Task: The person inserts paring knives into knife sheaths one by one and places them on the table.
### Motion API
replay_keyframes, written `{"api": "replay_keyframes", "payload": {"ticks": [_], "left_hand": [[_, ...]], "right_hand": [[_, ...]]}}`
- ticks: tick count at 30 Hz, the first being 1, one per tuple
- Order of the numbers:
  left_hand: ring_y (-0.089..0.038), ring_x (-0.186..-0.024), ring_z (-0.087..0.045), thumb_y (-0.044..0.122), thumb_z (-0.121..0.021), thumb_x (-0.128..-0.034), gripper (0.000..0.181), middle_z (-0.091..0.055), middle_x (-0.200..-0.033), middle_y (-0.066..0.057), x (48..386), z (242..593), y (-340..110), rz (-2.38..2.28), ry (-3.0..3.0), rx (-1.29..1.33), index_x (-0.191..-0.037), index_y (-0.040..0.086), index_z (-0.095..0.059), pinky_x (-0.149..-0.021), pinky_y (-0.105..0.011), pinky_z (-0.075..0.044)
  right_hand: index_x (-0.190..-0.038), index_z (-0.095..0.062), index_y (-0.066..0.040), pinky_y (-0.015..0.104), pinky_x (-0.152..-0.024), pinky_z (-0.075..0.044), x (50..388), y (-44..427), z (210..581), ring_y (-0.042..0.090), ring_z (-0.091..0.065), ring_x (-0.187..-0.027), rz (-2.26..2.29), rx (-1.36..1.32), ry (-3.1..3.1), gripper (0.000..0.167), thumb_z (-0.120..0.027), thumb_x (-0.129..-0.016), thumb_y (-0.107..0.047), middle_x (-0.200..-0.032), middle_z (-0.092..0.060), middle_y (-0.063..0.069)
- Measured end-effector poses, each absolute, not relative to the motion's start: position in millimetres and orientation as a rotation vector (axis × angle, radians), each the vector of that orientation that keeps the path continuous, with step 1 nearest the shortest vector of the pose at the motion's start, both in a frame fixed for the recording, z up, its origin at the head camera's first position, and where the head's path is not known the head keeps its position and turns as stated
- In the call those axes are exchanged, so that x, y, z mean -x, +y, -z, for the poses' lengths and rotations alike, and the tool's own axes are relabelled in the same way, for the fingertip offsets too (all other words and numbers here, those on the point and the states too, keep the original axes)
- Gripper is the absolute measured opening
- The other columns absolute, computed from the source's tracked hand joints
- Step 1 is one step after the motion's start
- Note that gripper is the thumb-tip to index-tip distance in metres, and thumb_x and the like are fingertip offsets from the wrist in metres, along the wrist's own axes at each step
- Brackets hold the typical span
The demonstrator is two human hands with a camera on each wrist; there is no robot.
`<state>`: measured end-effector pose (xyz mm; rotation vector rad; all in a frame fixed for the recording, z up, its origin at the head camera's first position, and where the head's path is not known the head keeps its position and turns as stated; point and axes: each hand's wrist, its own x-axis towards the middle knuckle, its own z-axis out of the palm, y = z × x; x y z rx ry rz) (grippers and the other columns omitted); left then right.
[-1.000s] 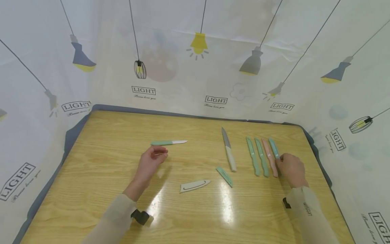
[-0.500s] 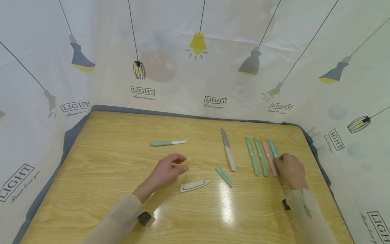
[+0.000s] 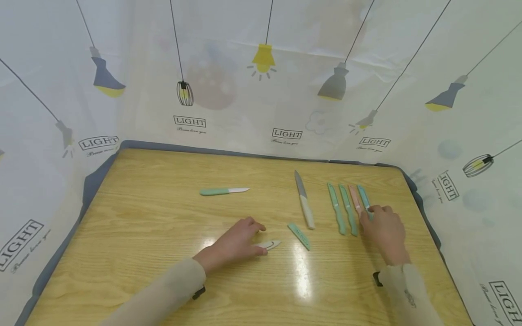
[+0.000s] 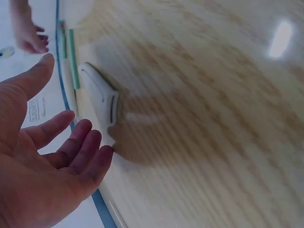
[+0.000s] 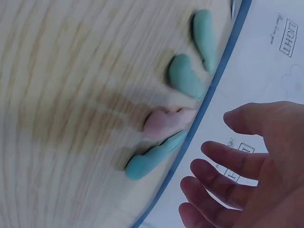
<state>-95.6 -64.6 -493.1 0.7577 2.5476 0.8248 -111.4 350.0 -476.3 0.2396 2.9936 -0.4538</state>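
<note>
My left hand (image 3: 236,242) reaches over a white knife sheath (image 3: 270,245) and partly hides it. In the left wrist view the fingers are loosely bent beside the white sheath (image 4: 102,95), with a gap between. My right hand (image 3: 385,228) hovers over the handles of a pink knife (image 3: 355,198) and a blue knife (image 3: 364,194). In the right wrist view its relaxed fingers hold nothing, and the pink knife (image 5: 164,124) and blue knife (image 5: 149,159) lie on the table. A green sheath (image 3: 299,236) lies right of the white one.
Two sheathed green knives (image 3: 336,208) lie left of the pink one on the wooden table (image 3: 155,194). A bare knife with a white handle (image 3: 307,212) points away. Farther left is a bare green-handled paring knife (image 3: 215,192). Printed cloth walls (image 3: 228,99) enclose the table.
My left hand has moved right and nearer, from beside the green-handled paring knife to the white sheath. My right hand has stayed over the blue and pink knives, shifting slightly left.
</note>
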Motion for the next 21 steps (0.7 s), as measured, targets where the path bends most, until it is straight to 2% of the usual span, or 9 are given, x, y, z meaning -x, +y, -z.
{"api": "replay_keyframes", "payload": {"ticks": [4, 7, 13, 21], "left_hand": [[-0.014, -0.093, -0.049, 0.043, -0.082, -0.0896, 0.060, -0.055, -0.111, 0.000, 92, 497, -63, -0.721, 2.580, -0.816, -0.134, 0.007, -0.064, -0.078, -0.027, -0.051], [-0.013, -0.089, -0.046, 0.040, -0.082, -0.0897, 0.055, -0.052, -0.104, 0.002, 91, 499, -61, -0.676, 2.588, -0.858, -0.130, 0.007, -0.065, -0.072, -0.024, -0.047], [-0.010, -0.083, -0.047, 0.033, -0.083, -0.0899, 0.040, -0.050, -0.095, 0.005, 89, 500, -56, -0.569, 2.612, -0.934, -0.117, 0.008, -0.068, -0.068, -0.021, -0.047], [-0.010, -0.083, -0.051, 0.024, -0.081, -0.0930, 0.025, -0.057, -0.096, 0.002, 87, 498, -52, -0.501, 2.654, -1.005, -0.109, 0.009, -0.070, -0.071, -0.021, -0.051]], "right_hand": [[-0.131, -0.059, 0.014, 0.072, -0.083, -0.051, 107, 344, 478, 0.063, -0.053, -0.108, 0.457, -0.184, 3.035, 0.055, -0.046, -0.109, -0.035, -0.130, -0.050, 0.044], [-0.130, -0.060, 0.013, 0.072, -0.086, -0.050, 106, 340, 477, 0.062, -0.054, -0.108, 0.462, -0.180, 3.048, 0.053, -0.047, -0.108, -0.033, -0.129, -0.051, 0.044], [-0.126, -0.063, 0.013, 0.069, -0.092, -0.048, 106, 332, 475, 0.059, -0.056, -0.107, 0.478, -0.175, 3.062, 0.048, -0.047, -0.106, -0.027, -0.124, -0.054, 0.042], [-0.125, -0.063, 0.013, 0.069, -0.093, -0.048, 104, 326, 475, 0.059, -0.056, -0.107, 0.517, -0.171, 3.070, 0.047, -0.047, -0.107, -0.028, -0.125, -0.054, 0.043]]}}
